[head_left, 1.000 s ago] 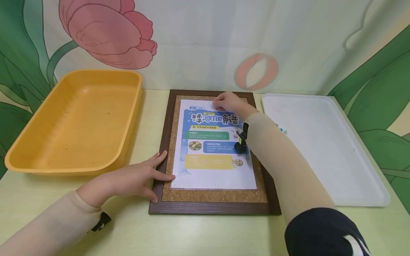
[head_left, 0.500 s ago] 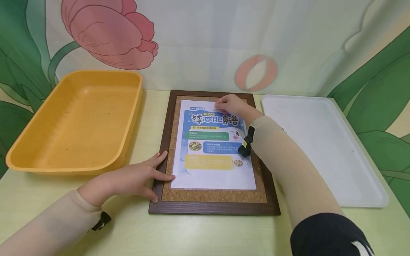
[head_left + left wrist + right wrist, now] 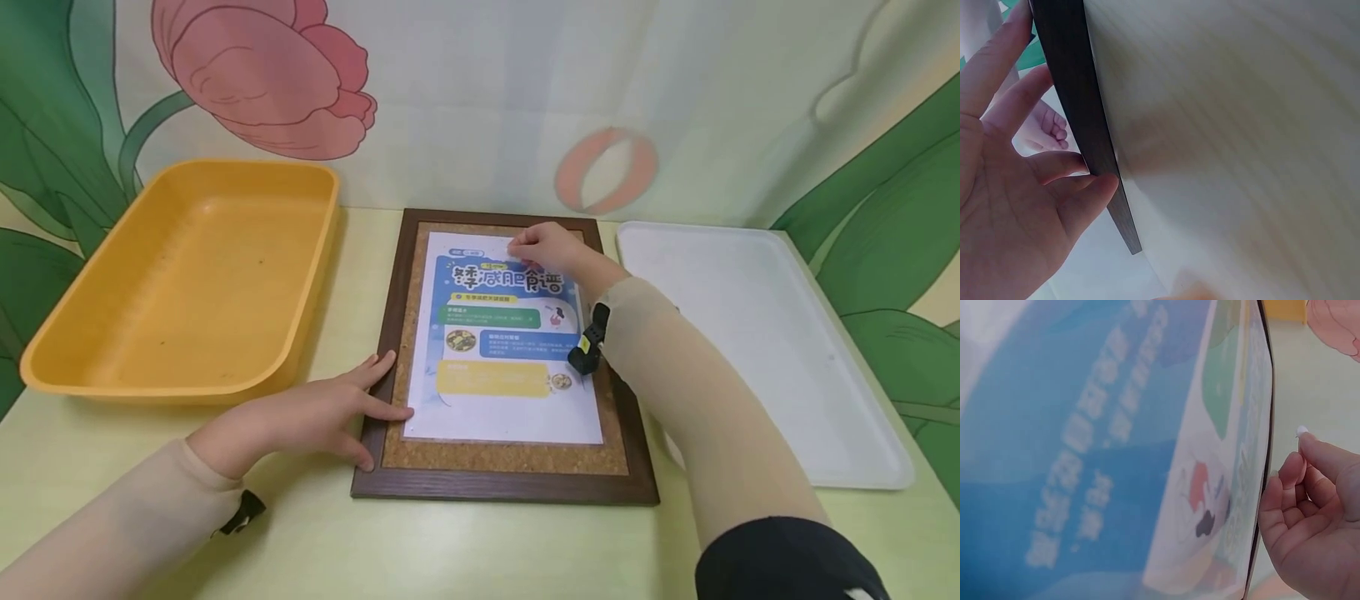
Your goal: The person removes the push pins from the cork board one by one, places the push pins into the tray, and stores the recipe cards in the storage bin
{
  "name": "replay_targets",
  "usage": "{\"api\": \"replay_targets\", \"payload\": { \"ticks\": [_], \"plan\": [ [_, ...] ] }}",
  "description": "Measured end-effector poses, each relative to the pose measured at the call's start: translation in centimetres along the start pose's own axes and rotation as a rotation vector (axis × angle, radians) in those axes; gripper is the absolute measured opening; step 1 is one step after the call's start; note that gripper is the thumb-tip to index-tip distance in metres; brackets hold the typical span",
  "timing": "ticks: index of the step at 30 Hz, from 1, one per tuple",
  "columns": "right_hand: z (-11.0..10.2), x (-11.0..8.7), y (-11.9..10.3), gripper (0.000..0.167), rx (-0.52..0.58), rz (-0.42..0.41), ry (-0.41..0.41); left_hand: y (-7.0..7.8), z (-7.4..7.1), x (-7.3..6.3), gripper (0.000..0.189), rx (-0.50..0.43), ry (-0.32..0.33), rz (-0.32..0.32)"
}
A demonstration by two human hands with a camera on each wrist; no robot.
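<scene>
A printed sheet (image 3: 502, 419) with a blue, green and yellow design lies on a cork board (image 3: 502, 457) with a dark brown frame (image 3: 502, 487). My left hand (image 3: 311, 421) rests spread at the frame's left side; one fingertip touches the sheet's lower left corner. In the left wrist view, fingers of that hand (image 3: 1016, 206) lie against the frame's edge (image 3: 1082, 94). At the sheet's top edge, my right hand (image 3: 551, 248) has its fingertips together. The right wrist view shows that hand (image 3: 1319, 512) pinching a small white tack (image 3: 1301, 430), mostly covered by the fingers.
A yellow plastic tub (image 3: 180, 275) stands to the left. On the right is a shallow white tray (image 3: 787, 350), partly behind the right forearm. A printed curtain (image 3: 480, 100) hangs behind the table (image 3: 465, 550).
My right hand has shifted slightly right along the sheet's top, and its forearm has swung a little outward. The left hand stays at the frame. The head view has moved slightly.
</scene>
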State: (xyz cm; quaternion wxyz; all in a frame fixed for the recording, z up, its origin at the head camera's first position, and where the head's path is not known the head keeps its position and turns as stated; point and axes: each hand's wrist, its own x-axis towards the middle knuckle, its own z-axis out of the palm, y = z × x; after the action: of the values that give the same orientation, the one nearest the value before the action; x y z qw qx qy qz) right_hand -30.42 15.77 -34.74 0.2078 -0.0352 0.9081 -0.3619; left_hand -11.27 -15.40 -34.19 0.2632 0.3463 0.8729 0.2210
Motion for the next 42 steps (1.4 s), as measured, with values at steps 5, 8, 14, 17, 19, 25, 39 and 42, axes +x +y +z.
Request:
{"api": "replay_targets", "payload": {
  "ticks": [5, 8, 14, 17, 19, 25, 39, 42],
  "plan": [
    [0.0, -0.8, -0.1, 0.028, -0.005, 0.008, -0.007, 0.0, 0.0, -0.1, 0.065, 0.000, -0.002, 0.006],
    [-0.1, -1.4, -0.3, 0.028, -0.003, 0.005, -0.007, 0.0, 0.0, -0.1, 0.065, -0.002, 0.001, 0.012],
    [-0.3, -2.1, -0.4, 0.029, 0.022, 0.000, -0.007, -0.1, 0.1, 0.0, 0.065, -0.005, -0.004, 0.013],
    [-0.4, -2.2, -0.3, 0.028, 0.021, -0.018, -0.001, -0.2, 0.1, 0.1, 0.066, -0.004, -0.003, 0.006],
    [-0.4, -2.2, -0.3, 0.028, 0.015, -0.030, 0.002, -0.3, 0.1, 0.2, 0.065, -0.008, 0.001, 0.006],
    [-0.4, -2.7, -0.4, 0.028, 0.005, -0.033, -0.020, -0.3, 0.1, 0.1, 0.066, -0.021, -0.007, 0.014],
    [0.0, -3.8, -0.3, 0.026, -0.019, -0.073, -0.005, -0.3, 0.1, -0.1, 0.066, 0.019, -0.006, 0.006],
    [0.0, -4.1, -0.2, 0.027, -0.017, -0.067, -0.011, -0.2, 0.0, -0.1, 0.065, 0.015, -0.009, 0.008]
  ]
}}
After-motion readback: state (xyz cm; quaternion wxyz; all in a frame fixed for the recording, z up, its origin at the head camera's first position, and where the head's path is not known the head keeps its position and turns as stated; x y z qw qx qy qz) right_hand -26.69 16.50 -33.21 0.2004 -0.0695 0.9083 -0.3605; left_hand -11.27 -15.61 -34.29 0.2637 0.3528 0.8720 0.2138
